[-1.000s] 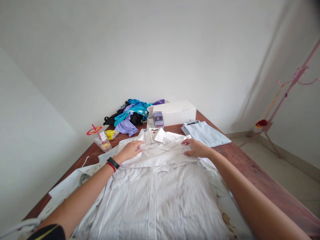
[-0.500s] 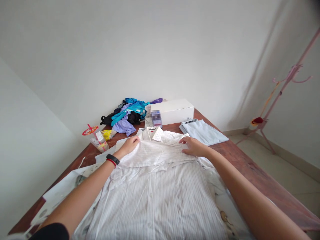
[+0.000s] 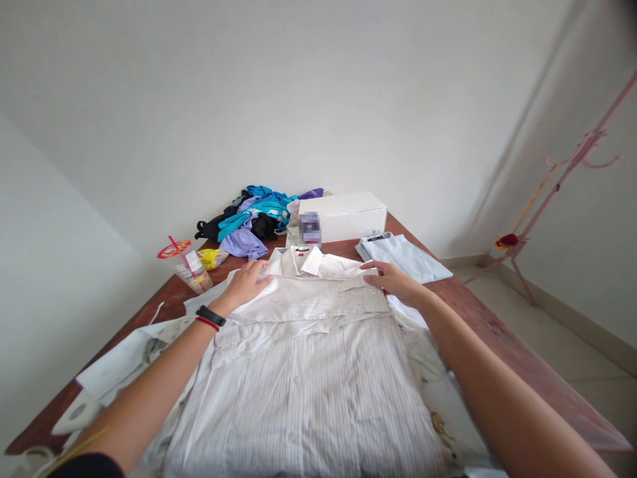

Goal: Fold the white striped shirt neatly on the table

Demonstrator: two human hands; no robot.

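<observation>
A white striped shirt (image 3: 298, 392) lies front up on the table, its collar at the far end. One sleeve (image 3: 308, 299) is laid crosswise over the upper chest. My left hand (image 3: 247, 284) rests on the left end of this folded band, below the collar, with fingers stretched out. At the right shoulder my right hand (image 3: 391, 279) touches the cloth, thumb and fingers apart. Its lower fingers are partly hidden. Under the shirt spreads a pale printed cloth (image 3: 112, 358).
On the brown table (image 3: 502, 345) lies a folded light blue garment (image 3: 408, 259) at the right. At the back are a white box (image 3: 348, 216) and a heap of clothes (image 3: 259, 219). A drink cup (image 3: 192, 269) stands left. A pink coat rack (image 3: 557, 186) stands beyond.
My left hand has loosened its pinch on the sleeve and moved slightly left, its fingers now laid out. My right hand has shifted slightly right and stays at the shoulder.
</observation>
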